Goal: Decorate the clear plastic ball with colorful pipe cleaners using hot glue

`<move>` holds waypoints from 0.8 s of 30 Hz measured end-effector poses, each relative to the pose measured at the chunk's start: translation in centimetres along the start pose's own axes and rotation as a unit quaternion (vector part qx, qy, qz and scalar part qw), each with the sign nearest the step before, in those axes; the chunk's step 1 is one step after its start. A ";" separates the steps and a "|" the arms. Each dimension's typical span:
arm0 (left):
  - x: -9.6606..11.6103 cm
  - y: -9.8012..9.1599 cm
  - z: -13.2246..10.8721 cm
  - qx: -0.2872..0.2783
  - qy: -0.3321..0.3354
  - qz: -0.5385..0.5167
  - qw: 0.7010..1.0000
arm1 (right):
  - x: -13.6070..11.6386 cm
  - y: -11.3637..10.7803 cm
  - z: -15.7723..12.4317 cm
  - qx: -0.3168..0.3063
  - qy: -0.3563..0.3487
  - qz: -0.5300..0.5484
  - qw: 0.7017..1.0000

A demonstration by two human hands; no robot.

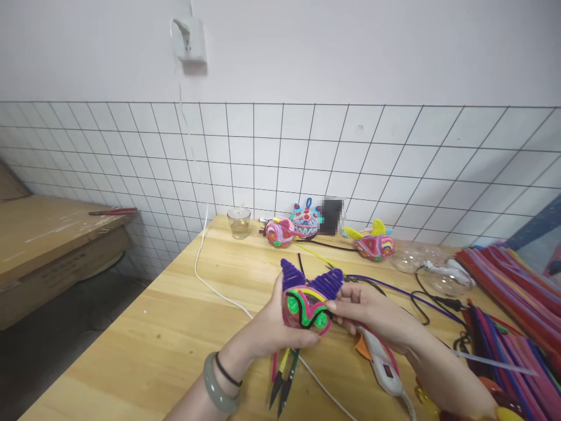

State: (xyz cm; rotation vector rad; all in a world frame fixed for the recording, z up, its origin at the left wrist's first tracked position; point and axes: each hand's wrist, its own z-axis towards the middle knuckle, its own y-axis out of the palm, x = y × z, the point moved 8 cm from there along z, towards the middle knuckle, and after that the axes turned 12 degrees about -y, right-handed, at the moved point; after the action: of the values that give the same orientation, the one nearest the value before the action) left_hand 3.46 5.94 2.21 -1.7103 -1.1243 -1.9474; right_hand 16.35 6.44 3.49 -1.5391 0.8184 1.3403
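Both hands hold a pipe-cleaner animal head (309,299) with purple ears, green eyes and pink and black outlines, raised just above the wooden table (175,327). My left hand (274,324) cups it from the left and below, fingers closed round it. My right hand (370,310) pinches its right side near a purple ear. Small snips (284,380) with pink and yellow-green handles lie below the left wrist. A white glue gun (382,365) lies under the right forearm.
Three finished colourful pipe-cleaner figures (280,231) (305,221) (374,245) stand near the tiled wall, beside a glass cup (239,222). A white cable (210,280) crosses the table. Bundles of pipe cleaners (512,292) fill the right side. Clear plastic shells (433,269) lie nearby.
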 end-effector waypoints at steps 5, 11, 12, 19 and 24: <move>0.4 0.3 -0.1 0.021 0.011 0.004 1.000 | -0.1 -0.2 0.0 0.013 0.006 0.026 1.000; 0.5 0.3 -0.1 0.045 0.018 -0.012 0.999 | 0.0 -0.3 0.2 0.017 0.000 0.020 1.000; 0.5 0.2 -0.1 0.053 0.017 -0.013 0.998 | 0.0 -0.3 0.2 0.016 -0.003 0.014 1.000; 0.6 -0.1 -0.2 0.087 0.012 0.002 0.996 | 0.1 -0.1 0.1 0.023 0.001 0.019 1.000; 0.9 0.0 -0.4 0.090 0.007 0.030 0.996 | -0.2 -0.1 0.2 0.026 -0.001 0.015 1.000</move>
State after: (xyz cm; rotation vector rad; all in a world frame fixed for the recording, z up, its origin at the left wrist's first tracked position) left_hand 2.97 5.91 3.01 -1.6137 -1.1894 -1.7633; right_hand 16.33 6.65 3.69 -1.4907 0.8708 1.3324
